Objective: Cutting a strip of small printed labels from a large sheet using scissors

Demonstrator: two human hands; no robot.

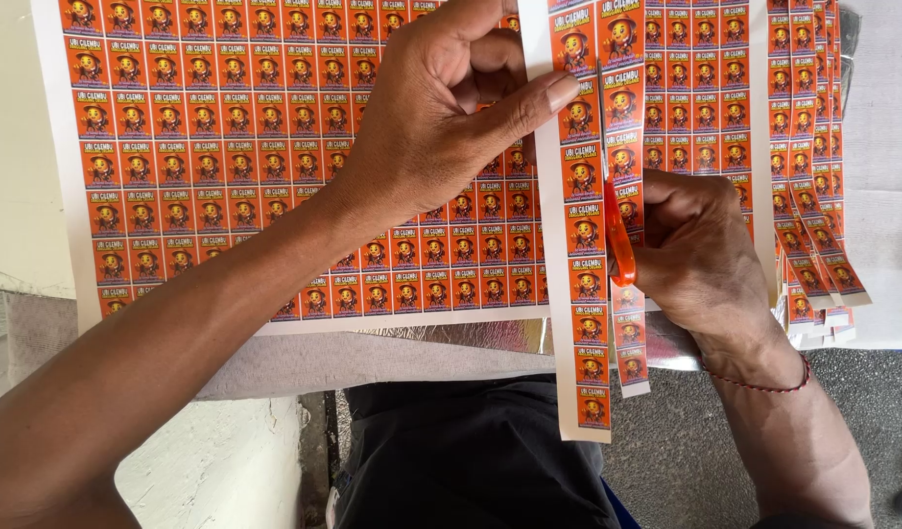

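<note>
Left hand: we see our left hand (431, 118) reaching in from the lower left, wrist bent, thumb and curled fingers pinched shut on the top of the strip (586, 235).
Right hand: our right hand (701, 255) comes up from the lower right, fist wrapped around the scissors (619, 240); only an orange handle loop shows, so we cannot tell how far the blades gape.
Strip: a narrow band of orange stickers, long axis running top to bottom, its lower end hanging past the table edge over our lap.
Sheet: the big sticker sheet (216, 147) lies flat to the left, just beside the strip.
Pile: cut strips (813, 196) fan out on the right.
</note>
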